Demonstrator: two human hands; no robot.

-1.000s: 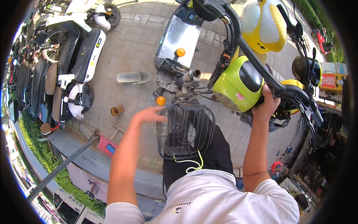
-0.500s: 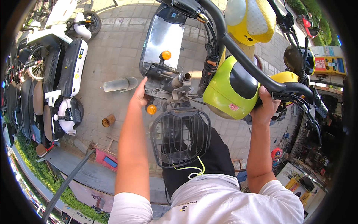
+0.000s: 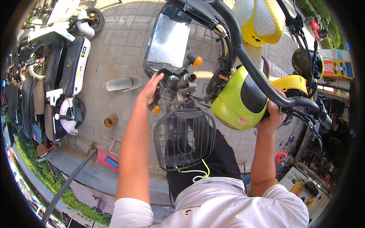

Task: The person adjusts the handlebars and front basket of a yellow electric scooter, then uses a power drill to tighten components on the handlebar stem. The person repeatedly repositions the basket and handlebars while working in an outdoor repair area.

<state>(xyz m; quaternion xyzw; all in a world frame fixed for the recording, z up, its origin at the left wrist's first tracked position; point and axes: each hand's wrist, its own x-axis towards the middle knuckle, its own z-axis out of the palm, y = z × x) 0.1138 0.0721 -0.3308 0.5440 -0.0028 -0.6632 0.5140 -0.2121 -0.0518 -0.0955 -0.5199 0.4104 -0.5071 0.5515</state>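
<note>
At centre, left hand [image 3: 151,90]: fingers hold the left side of a dark turn-signal bracket [image 3: 164,90].
Turn-signal bracket: just beyond the wire basket [image 3: 185,114], with one orange lamp [image 3: 196,60] far, another [image 3: 156,109] near.
Right hand [image 3: 272,118]: at the right edge of the lime-green cowl [image 3: 232,104], beside the black handlebar [image 3: 249,60]; fingers partly hidden, so I can't tell their grip.
Paving [image 3: 125,49]: grey fender [image 3: 124,83] lies left of the bracket, brown cylinder [image 3: 111,120] nearer.
</note>
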